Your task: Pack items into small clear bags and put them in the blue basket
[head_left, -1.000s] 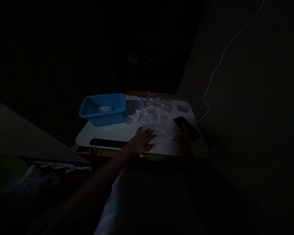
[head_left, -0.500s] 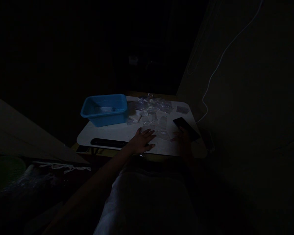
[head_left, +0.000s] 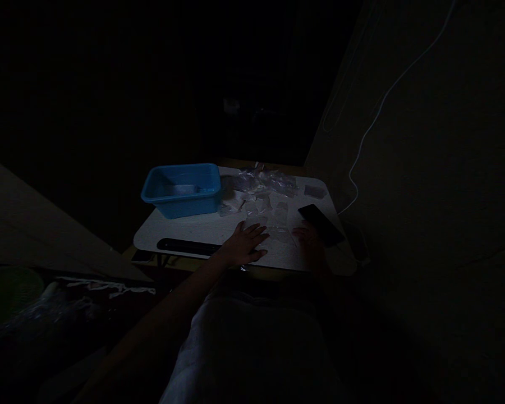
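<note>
My left hand [head_left: 244, 244] lies with its fingers spread near the front edge of the white table [head_left: 189, 227], beside a clear plastic piece [head_left: 256, 218]. My right hand [head_left: 309, 241] is dim and blurred, just left of a black phone [head_left: 321, 224]; whether its fingers hold anything cannot be made out. Between and beyond the hands are several clear plastic pieces, one of them a flat packet [head_left: 281, 212]. A heap of crumpled plastic bags [head_left: 263, 180] covers the back of the tabletop.
A blue basin [head_left: 185, 206] with something pale inside stands at the table's left. Another flat packet [head_left: 314, 192] is at the back right. A white cable [head_left: 376, 115] hangs along the wall. On the lower left is a green basket [head_left: 10, 294].
My right hand has drawn back slightly from the phone toward the plastic pieces. A clear piece between the hands looks flatter. My left hand has hardly moved.
</note>
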